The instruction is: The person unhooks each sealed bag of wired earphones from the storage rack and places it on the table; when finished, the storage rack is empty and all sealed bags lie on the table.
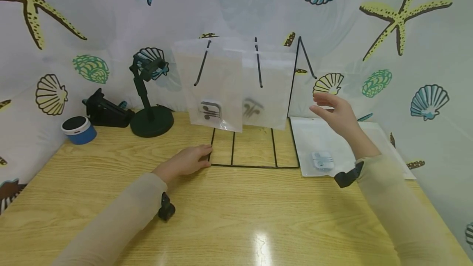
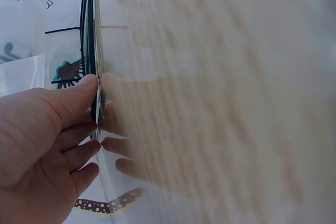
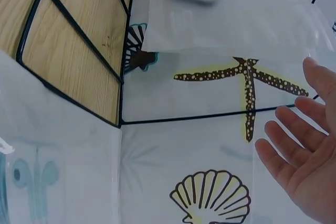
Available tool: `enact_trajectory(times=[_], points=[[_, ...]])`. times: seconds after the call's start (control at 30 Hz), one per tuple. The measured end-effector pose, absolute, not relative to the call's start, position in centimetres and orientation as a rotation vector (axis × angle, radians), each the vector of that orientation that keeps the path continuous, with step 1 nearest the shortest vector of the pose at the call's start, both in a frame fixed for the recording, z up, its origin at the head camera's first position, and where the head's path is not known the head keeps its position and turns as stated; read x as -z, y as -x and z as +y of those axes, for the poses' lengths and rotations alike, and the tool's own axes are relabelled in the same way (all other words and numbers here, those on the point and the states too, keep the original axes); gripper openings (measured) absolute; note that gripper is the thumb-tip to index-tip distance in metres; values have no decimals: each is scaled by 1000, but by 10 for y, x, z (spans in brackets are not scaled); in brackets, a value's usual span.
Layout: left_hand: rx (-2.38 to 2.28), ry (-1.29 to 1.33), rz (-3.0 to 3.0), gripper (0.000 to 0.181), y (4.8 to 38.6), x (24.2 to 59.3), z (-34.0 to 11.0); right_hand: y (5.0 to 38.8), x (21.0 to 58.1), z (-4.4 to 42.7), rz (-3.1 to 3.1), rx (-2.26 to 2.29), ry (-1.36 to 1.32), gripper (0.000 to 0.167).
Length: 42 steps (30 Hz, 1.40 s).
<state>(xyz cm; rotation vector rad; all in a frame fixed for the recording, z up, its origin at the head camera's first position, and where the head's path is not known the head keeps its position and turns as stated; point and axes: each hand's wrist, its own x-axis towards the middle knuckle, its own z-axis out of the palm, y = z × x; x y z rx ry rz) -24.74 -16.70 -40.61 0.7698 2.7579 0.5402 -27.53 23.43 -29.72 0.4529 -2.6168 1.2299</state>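
Observation:
My left hand (image 1: 188, 161) is at the left front corner of a black wire display rack (image 1: 255, 167), its thumb and fingertips gripping the wire in the left wrist view. Two translucent bags hang from the rack's hooks; the left bag (image 1: 214, 77) and the right bag (image 1: 271, 89) each contain earphones. Raised beside the rack's right upright, my right hand (image 1: 334, 112) has its fingers extended and holds nothing. Below it, a white bag (image 1: 308, 134) with a clear case of earphones (image 1: 322, 161) lies flat on the table.
Left of the rack stand a dark green phone stand (image 1: 151, 121), a black holder (image 1: 107, 110) and a blue-and-white round container (image 1: 79, 130). A white curtain (image 1: 240, 3) printed with shells and starfish hangs behind the wooden table (image 1: 221, 216).

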Motion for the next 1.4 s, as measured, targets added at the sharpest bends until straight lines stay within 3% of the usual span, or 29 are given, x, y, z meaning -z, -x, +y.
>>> enact_trajectory(times=[0.37, 0.63, 1.4], points=[[-532, -787, 2760, 55, 248, 404, -167, 294, 293, 190, -2567, -1318, -520, 46], [-527, -778, 2762, 55, 247, 403, -167, 304, 297, 173, -2509, -1512, -375, 44], [-530, -778, 2756, 56, 247, 403, -166, 301, 292, 158, -2418, -1698, -199, 25]])
